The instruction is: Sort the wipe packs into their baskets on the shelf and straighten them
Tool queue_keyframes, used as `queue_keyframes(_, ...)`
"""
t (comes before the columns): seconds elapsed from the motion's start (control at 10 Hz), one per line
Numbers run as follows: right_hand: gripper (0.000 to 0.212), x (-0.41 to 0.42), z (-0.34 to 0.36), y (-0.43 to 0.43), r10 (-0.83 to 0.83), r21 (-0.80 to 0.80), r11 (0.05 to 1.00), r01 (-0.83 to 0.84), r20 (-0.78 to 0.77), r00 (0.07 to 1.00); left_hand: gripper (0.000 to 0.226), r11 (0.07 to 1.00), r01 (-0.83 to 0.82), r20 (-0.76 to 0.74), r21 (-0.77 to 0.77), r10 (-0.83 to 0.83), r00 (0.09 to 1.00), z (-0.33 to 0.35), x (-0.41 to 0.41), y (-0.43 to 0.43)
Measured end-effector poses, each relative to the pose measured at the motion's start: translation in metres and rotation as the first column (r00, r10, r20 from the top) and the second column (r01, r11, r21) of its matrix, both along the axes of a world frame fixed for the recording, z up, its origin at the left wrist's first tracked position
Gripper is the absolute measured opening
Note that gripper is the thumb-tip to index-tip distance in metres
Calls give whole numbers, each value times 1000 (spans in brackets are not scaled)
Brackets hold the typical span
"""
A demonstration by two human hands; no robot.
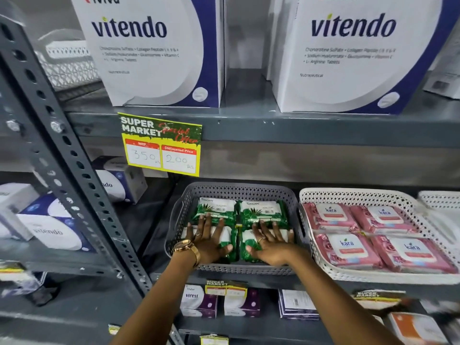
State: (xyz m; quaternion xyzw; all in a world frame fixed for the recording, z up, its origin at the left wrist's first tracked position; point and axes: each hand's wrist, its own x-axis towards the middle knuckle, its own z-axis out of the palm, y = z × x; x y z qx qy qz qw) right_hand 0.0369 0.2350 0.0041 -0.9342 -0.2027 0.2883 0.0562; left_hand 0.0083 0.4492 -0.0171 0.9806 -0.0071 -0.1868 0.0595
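A grey basket (239,191) on the middle shelf holds several green wipe packs (263,211) laid flat in two rows. My left hand (210,239) lies flat, fingers spread, on the front left green pack. On the front right green pack rests my right hand (270,242), also flat with spread fingers. Neither hand grips a pack. To the right, a white basket (321,263) holds several pink wipe packs (348,247) in neat rows.
Large white and blue boxes (154,51) stand on the shelf above. A yellow price tag (160,145) hangs from that shelf's edge. A slotted grey upright (62,155) rises at the left. Small boxes (199,301) fill the shelf below.
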Motion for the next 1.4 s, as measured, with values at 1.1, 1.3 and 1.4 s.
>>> queue_keyframes(1.1,76,64,-40,31,-217,181,971,155,396,892,68,996,-86,331,12,77,941,-7,58,-4)
queue_keyframes(1.3,75,63,-34,28,-208,177,972,154,347,915,70,998,-69,299,3,65,952,-5,60,-2)
queue_keyframes(1.4,74,51,-16,26,-234,283,947,151,289,928,75,996,-91,283,-8,89,955,2,54,-1)
